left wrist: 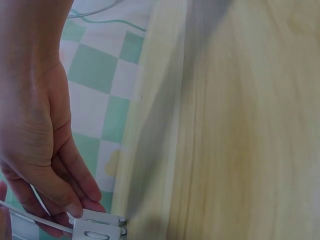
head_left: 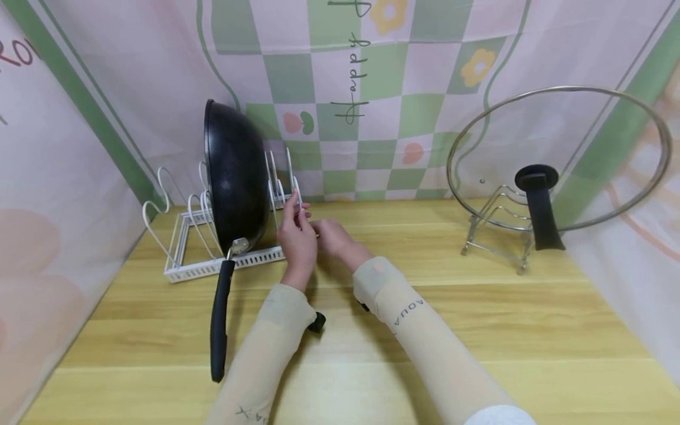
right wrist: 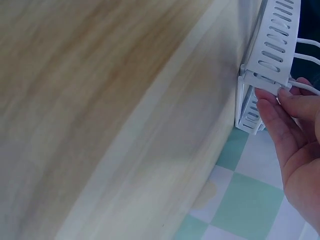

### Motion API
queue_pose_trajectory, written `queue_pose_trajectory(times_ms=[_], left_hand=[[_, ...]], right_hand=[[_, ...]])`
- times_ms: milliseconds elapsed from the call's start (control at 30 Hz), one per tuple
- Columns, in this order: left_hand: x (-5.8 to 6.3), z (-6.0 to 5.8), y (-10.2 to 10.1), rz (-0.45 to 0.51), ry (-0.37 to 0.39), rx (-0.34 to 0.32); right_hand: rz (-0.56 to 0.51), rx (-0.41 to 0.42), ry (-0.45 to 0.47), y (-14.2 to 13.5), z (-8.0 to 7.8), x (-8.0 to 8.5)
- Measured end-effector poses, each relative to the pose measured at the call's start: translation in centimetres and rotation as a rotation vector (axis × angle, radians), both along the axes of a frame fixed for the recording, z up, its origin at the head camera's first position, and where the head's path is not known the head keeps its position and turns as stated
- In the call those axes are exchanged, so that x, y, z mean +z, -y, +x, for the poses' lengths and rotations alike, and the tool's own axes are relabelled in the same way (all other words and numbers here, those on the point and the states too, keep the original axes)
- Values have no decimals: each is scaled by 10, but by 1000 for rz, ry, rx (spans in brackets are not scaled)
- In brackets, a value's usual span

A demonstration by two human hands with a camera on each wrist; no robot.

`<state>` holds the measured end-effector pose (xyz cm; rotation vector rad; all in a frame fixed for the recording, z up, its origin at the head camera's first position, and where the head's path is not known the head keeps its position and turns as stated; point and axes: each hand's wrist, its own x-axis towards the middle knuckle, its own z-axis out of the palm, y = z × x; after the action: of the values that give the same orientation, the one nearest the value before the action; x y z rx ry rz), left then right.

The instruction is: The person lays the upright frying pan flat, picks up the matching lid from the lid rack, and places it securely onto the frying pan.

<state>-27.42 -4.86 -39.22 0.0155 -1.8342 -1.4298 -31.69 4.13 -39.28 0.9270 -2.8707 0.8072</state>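
Observation:
A black wok [head_left: 234, 171] stands on edge in a white wire pan rack [head_left: 196, 270], its long black handle [head_left: 220, 321] slanting toward me. My left hand [head_left: 298, 239] holds a white wire divider at the rack's right end, fingers pointing up along it. Just beside it, my right hand [head_left: 334, 237] is curled in at the same end, partly behind the left. In the right wrist view, a thumb and fingers pinch the slotted rack rail [right wrist: 272, 45] at its end, where a wire meets it. Fingertips also touch the rail's end [left wrist: 97, 227] in the left wrist view.
To the right, a glass lid [head_left: 558, 156] with a black knob handle [head_left: 539, 203] leans upright in a small metal stand [head_left: 496, 242]. A checkered cloth backdrop [head_left: 366, 88] hangs behind the wooden table [head_left: 425, 248].

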Motion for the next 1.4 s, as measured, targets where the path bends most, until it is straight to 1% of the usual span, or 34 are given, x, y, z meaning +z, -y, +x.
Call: queue_pose_trajectory(times_ms=[233,500,600,1067,1400], left_hand=[[-2,0,0,-7,-4,6],[-2,-2,-2,-13,-12,-2],[-3,-1,-2,-16,-10,-2],[-2,0,0,-5,0,-26],[-4,-2,-1,-20,-36,-20]], right_hand=[[-3,-9,-2,-1,1,-2],[-10,-25,4,-2,0,-2],[-10,-20,9,-3,0,-2],[-22,-4,-30,-2,2,-2],[-1,-31,-13,-2,1,-3]])
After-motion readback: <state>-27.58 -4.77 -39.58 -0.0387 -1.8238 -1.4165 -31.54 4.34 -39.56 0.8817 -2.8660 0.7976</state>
